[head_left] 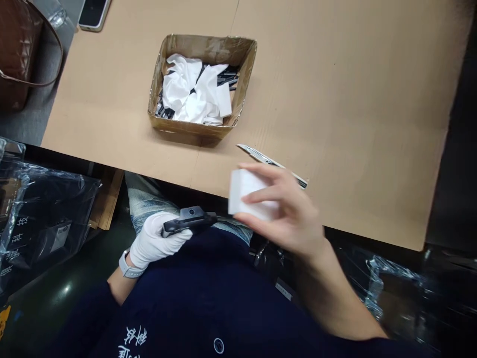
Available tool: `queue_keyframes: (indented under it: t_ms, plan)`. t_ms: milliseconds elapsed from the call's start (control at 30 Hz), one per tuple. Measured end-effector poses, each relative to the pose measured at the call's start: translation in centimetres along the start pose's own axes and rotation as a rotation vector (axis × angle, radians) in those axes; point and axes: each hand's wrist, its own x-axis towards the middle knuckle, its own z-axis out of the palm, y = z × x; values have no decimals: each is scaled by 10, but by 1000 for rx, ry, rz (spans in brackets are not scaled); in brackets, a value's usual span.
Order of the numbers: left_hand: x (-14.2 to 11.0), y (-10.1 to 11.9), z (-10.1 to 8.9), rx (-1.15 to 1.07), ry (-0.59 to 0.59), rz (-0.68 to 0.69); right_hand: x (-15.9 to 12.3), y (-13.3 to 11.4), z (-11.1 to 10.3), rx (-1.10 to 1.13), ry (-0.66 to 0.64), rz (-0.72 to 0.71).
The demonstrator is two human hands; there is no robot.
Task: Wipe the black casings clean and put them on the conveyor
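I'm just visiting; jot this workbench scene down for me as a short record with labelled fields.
Left hand: white-gloved, gripping a dark, hard-looking part
Right hand: bare, blurred, pinching a white rectangular block; block and part apart
Surface: brown cardboard sheet
Box: open brown cardboard box, holding crumpled white cloths and narrow black pieces
Tool: slim silvery cutter-like tool, partly hidden by the right hand
Far left corner: pale-edged dark-screened phone

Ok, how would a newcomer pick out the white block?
Find the broad brown tabletop, then the bare right hand at its near edge. That hand holds the white block, straight-edged, while the crumpled white cloths lie in the carton.
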Motion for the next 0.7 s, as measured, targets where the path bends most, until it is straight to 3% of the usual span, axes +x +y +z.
queue_keyframes:
  t_ms: [133, 400, 700]
  plan:
    - [5, 2, -2, -55, 57, 84, -9, 11, -5, 71, 154, 101]
    - [9, 4, -2, -42, 78, 192, -7, 4, 8, 164, 122, 68]
    - [8, 5, 1, -136, -100, -19, 1, -8, 17, 108, -2, -19]
